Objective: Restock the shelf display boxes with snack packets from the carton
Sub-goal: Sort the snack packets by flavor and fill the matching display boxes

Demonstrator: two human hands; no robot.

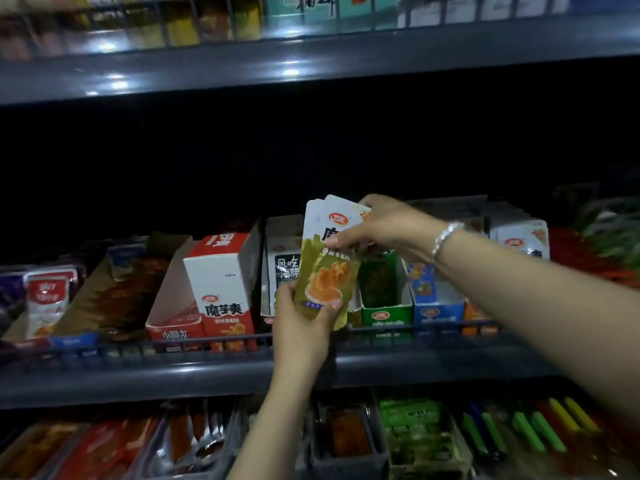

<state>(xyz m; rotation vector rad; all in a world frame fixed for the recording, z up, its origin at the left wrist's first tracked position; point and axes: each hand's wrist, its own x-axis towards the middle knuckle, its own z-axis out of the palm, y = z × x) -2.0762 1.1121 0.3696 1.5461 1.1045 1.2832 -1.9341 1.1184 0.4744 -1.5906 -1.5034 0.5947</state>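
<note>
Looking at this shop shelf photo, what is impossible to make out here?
Head view only:
- The stack of white and olive-green snack packets: how many, since they overlap and the left hand and right hand cover parts.
- Back of the dark grey metal shelf: lost in darkness.
- Top-shelf goods: blurred.
- The supply carton: out of frame.
</note>
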